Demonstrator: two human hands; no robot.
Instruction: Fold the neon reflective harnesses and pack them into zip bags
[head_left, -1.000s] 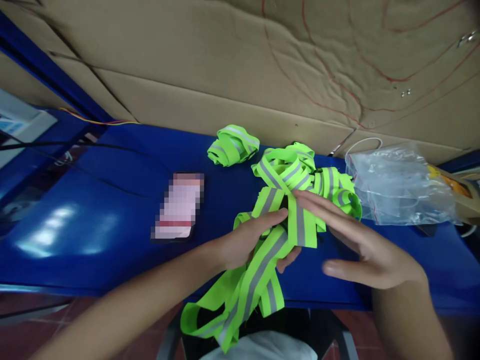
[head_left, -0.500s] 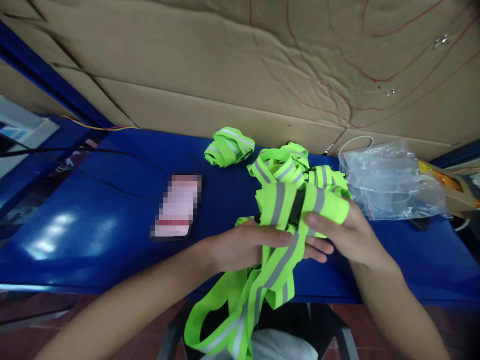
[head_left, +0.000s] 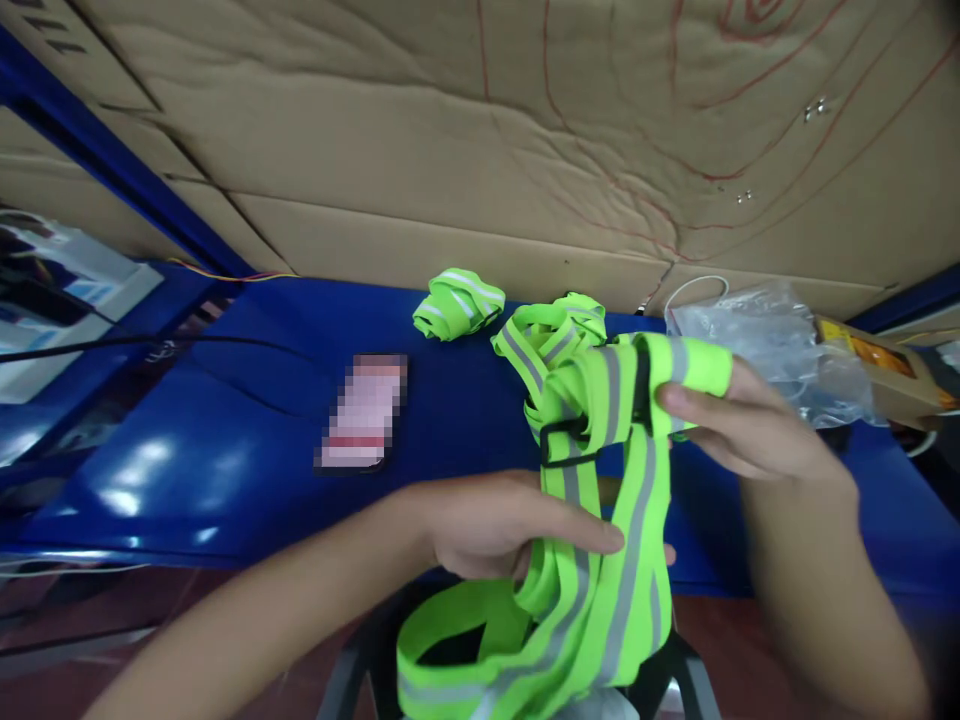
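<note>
Head view: right hand (head_left: pixel 750 435) has lifted the reflective strap (head_left: pixel 600 500) higher.

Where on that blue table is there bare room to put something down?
Bare blue table spreads left of the phone, and between it and the strap pile. It is crowded on the right, around the plastic bags, the box and both hands.

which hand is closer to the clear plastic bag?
Right. The right hand holds the strap's upper end just beside the clear plastic bag, whether touching is unclear. The left hand grips the neon reflective strap lower down, well away from it.
</note>
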